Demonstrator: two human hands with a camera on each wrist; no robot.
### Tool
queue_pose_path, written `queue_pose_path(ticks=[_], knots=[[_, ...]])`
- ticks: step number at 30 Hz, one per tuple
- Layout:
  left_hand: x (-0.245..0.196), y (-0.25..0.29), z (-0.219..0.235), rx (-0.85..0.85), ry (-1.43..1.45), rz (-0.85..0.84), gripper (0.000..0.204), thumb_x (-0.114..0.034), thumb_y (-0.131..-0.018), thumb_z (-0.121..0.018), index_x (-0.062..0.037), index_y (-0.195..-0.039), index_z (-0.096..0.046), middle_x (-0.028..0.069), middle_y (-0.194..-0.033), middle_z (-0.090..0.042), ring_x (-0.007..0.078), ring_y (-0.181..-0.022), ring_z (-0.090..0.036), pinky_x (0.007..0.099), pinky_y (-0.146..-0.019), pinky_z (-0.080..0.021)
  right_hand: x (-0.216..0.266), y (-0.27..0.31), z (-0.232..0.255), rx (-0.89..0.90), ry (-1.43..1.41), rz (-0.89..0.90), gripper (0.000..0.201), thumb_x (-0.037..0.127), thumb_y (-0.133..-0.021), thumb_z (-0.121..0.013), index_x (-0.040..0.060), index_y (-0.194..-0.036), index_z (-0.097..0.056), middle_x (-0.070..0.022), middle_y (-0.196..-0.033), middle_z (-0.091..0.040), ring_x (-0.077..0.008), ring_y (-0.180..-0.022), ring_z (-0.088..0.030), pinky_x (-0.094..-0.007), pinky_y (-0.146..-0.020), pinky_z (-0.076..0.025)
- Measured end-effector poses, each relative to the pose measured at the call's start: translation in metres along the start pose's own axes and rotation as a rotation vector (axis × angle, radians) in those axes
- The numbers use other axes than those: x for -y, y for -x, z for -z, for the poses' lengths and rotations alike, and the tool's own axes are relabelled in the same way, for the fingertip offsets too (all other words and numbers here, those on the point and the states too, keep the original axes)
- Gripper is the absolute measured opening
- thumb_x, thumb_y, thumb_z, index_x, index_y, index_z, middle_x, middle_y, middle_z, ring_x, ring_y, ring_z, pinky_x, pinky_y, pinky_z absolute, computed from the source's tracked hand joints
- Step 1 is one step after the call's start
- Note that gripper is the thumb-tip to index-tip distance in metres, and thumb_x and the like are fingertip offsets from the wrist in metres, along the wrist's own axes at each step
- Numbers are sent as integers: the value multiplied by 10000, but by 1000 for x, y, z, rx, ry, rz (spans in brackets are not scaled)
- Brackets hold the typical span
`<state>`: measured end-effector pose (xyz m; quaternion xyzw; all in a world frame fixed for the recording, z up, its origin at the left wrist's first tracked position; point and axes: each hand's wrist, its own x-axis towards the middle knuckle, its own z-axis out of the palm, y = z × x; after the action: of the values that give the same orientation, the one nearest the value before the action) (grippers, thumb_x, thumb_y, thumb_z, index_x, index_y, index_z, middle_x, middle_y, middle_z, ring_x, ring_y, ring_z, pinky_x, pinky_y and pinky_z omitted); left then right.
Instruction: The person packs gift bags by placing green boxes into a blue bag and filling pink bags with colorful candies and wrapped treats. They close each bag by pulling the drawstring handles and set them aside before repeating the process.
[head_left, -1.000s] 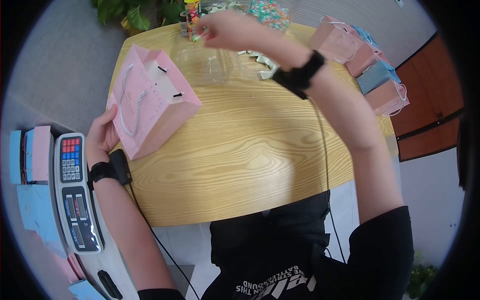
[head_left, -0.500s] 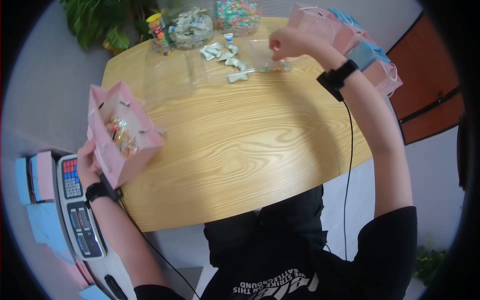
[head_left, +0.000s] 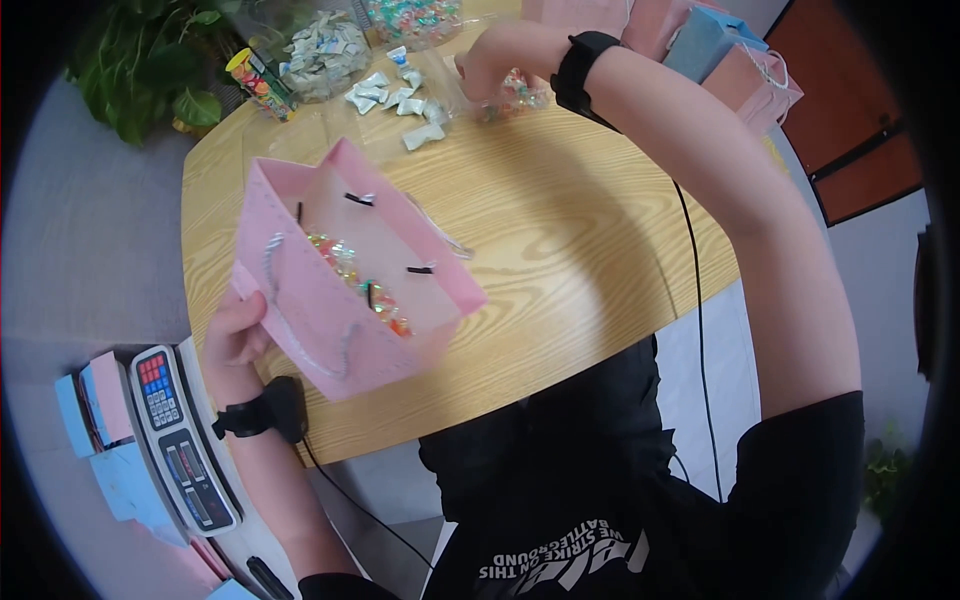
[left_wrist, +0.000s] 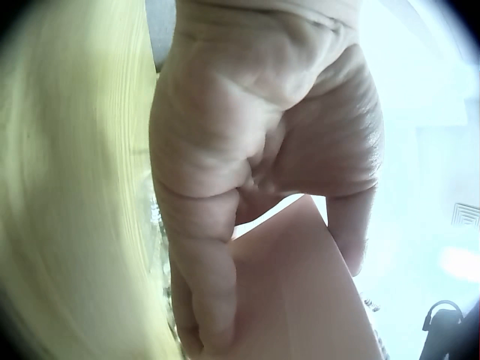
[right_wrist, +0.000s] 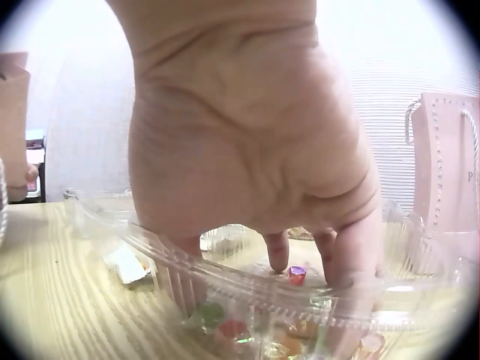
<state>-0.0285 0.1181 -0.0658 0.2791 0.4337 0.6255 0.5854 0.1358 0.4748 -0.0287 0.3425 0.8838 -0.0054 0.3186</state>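
A pink paper gift bag (head_left: 310, 312) with rope handles is gripped low on its side by my left hand (head_left: 237, 332); the thumb lies on the outer face. The bag tilts above the table, and shiny wrapped candies (head_left: 338, 258) show inside. In the left wrist view the fingers of that hand lie along the pink panel (left_wrist: 296, 292). My right hand (right_wrist: 255, 142) reaches down into a clear plastic container (right_wrist: 240, 281), fingers apart among colourful wrapped candies (right_wrist: 234, 331). From the head view these fingers are partly hidden behind the hand.
White wrapped candies (head_left: 400, 98) lie left of the right hand. Behind stand a tub of white candies (head_left: 325, 55), a tub of colourful candies (head_left: 415, 18) and a bright tube (head_left: 260, 85). More gift bags (head_left: 710, 48) line the right edge; a scale (head_left: 187, 440) stands left.
My right hand has gone from above the left clear container to the right one and down among its candies. The bag, held by my left hand, has tipped its mouth toward the camera and shifted right.
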Motion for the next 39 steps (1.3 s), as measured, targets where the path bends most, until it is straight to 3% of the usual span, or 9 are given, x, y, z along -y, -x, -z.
queue_pose_path(ticks=[2, 5, 12, 14, 18, 21, 23, 26, 39], knots=[[5, -5, -5, 46, -58, 72, 774, -147, -788, -664, 15, -1387, -201, 158, -1334, -415, 262, -1223, -443, 383, -1006, -383, -6, -16, -4, -3, -148, 78, 514, 250, -778, -531, 146, -1258, -379, -123, -990, -604, -296, -774, -628, -343, -615, -536], [11, -11, -11, 74, -49, 81, 777, -146, -789, -663, 19, -1389, -197, 161, -1340, -407, 267, -1227, -438, 381, -1006, -384, -24, -29, -19, -147, -300, 138, 504, 285, -764, -613, 145, -1211, -428, -104, -863, -612, -270, -725, -618, -332, -597, -534], [19, -15, 2, -6, 39, 56, 704, -155, -845, -609, 21, -1388, -198, 164, -1351, -394, 259, -1216, -449, 372, -990, -409, -32, -27, -23, -182, -266, 186, 452, 271, -748, -659, 136, -1142, -483, -66, -977, -581, -221, -768, -595, -329, -619, -556], [21, -18, 1, -26, 71, 43, 656, -173, -877, -574, 21, -1385, -205, 165, -1346, -396, 244, -1198, -469, 366, -964, -437, -33, -23, -24, -127, -562, 122, 487, 188, -708, -681, 131, -1147, -478, -53, -1009, -568, -197, -724, -599, -306, -603, -551], [22, -21, 12, 32, 75, 83, 622, -187, -897, -548, 24, -1379, -216, 164, -1336, -408, 232, -1182, -483, 352, -944, -457, -23, -2, -18, -69, -500, 143, 549, 123, -658, -697, 119, -1157, -468, -55, -981, -573, -189, -659, -597, -303, -630, -557], [21, -22, 13, 55, 74, 85, 597, -192, -907, -532, 24, -1374, -229, 161, -1323, -423, 222, -1176, -489, 339, -940, -461, -26, -2, -19, -107, -477, 173, 521, 79, -628, -690, 96, -1110, -493, -61, -882, -580, -189, -629, -586, -293, -569, -526], [22, -21, 14, 53, 66, 94, 580, -195, -914, -520, 24, -1371, -238, 159, -1315, -433, 222, -1168, -496, 343, -938, -464, -27, -6, -19, -138, -305, 200, 442, 52, -626, -650, 74, -1049, -524, -53, -744, -578, -178, -581, -564, -284, -476, -447], [22, -22, 11, 23, 78, 81, 578, -199, -911, -527, 25, -1366, -248, 157, -1302, -446, 218, -1153, -509, 341, -924, -475, -25, 0, -19, -66, -400, 186, 386, 39, -628, -617, 66, -1006, -545, -41, -662, -574, -168, -566, -549, -280, -448, -381], [22, -24, 15, 24, 98, 96, 578, -187, -897, -549, 21, -1358, -269, 154, -1288, -461, 220, -1134, -524, 342, -919, -480, -32, -18, -32, -305, -447, 231, 282, 92, -659, -633, 74, -940, -618, -29, -766, -614, -159, -650, -579, -286, -548, -473]])
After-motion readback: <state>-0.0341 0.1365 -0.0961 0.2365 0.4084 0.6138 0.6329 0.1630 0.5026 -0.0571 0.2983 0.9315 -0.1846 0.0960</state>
